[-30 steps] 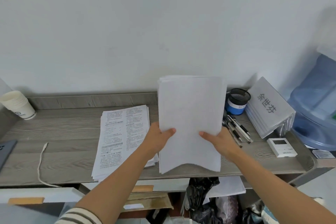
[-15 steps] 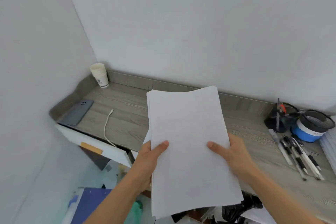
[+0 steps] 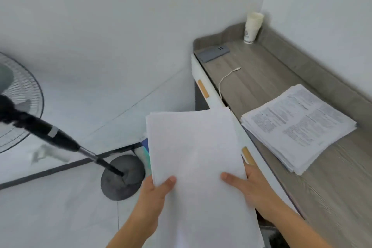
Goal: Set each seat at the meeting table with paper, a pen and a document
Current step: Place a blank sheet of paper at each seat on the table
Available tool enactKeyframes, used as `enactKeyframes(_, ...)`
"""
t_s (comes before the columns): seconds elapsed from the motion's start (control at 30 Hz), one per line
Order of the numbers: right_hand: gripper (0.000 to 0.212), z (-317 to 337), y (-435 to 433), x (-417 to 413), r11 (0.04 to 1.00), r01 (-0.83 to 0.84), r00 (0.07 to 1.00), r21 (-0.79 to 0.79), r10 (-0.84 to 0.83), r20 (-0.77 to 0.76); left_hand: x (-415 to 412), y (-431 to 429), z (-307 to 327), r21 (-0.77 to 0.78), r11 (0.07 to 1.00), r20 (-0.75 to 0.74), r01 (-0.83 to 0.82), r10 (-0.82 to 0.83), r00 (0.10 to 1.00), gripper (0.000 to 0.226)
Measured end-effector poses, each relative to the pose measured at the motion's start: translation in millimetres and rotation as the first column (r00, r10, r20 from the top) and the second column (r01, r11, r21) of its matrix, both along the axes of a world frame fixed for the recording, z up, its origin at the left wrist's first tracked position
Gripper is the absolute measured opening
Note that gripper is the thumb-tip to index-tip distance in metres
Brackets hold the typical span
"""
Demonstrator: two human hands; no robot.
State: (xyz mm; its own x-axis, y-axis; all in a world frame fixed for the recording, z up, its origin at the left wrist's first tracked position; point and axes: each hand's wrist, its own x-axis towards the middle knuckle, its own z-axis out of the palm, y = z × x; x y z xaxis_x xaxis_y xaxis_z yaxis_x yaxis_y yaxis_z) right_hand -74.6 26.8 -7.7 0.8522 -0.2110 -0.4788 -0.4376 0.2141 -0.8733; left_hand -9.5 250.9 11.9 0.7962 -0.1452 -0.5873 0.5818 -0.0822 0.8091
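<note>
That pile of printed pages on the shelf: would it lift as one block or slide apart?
Likely slides apart: the printed pile has staggered edges, so its sheets look loose. Probably floppy too, sagging unless supported on both sides, the way the left hand and right hand hold the blank paper.

White paper stack [image 3: 197, 159], grey wood-grain shelf [image 3: 342, 197]

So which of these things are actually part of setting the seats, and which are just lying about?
For the job: blank paper stack, held in left hand and right hand; printed documents on the counter.
Lying about: paper cups, phone, white cable, standing fan.
</note>
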Motion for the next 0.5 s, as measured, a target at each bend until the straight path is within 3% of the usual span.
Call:
enactKeyframes(0.13, 0.023, -0.9, 55.2, 15.4, 0.973, -0.229, 0.974, -0.028, 0.229, -0.005, -36.5, 53.7, 15.1, 0.019, 0.958, 0.046, -0.287, 0.286, 0.957, 0.01)
enactKeyframes(0.23, 0.014, 1.8, 100.8, 24.5, 0.937, -0.346, 0.938, -0.056, 0.347, 0.018, -60.8, 91.0, 27.9, -0.009, 0.895, 0.074, -0.446, 0.446, 0.892, 0.015)
enactKeyframes(0.5, 0.012, 1.5, 295.7, 17.4, 0.717, -0.692, 0.715, -0.085, 0.697, 0.061, -164.8, 261.0, 23.1, 0.028, 0.617, 0.062, -0.786, 0.784, 0.618, 0.008)
